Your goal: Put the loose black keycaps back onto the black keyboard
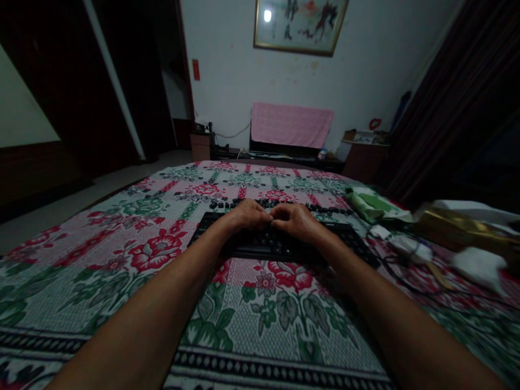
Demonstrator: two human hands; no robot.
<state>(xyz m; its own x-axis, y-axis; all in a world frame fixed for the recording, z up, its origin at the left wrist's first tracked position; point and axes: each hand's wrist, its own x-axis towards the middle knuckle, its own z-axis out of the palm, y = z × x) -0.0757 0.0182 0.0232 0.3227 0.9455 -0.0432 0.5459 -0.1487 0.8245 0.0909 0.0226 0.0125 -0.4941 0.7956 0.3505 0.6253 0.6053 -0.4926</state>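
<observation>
Curled inward, my left hand (248,214) and right hand (296,219) have their tips close together over the middle of a black keyboard (264,249); whether they pinch anything, I cannot tell. It lies right beneath them, long side toward me; I judge it light and stiff, best held by its ends at nine and three o'clock. Loose black keys (221,205) line up at twelve, just beyond: likely hard and slick, best taken by their sides. A green packet (377,205) sits at two, on the flowered cloth (158,254).

The fingers (260,215) hide part of the keyboard (268,248), and the framed picture (303,30) is cropped above.
</observation>
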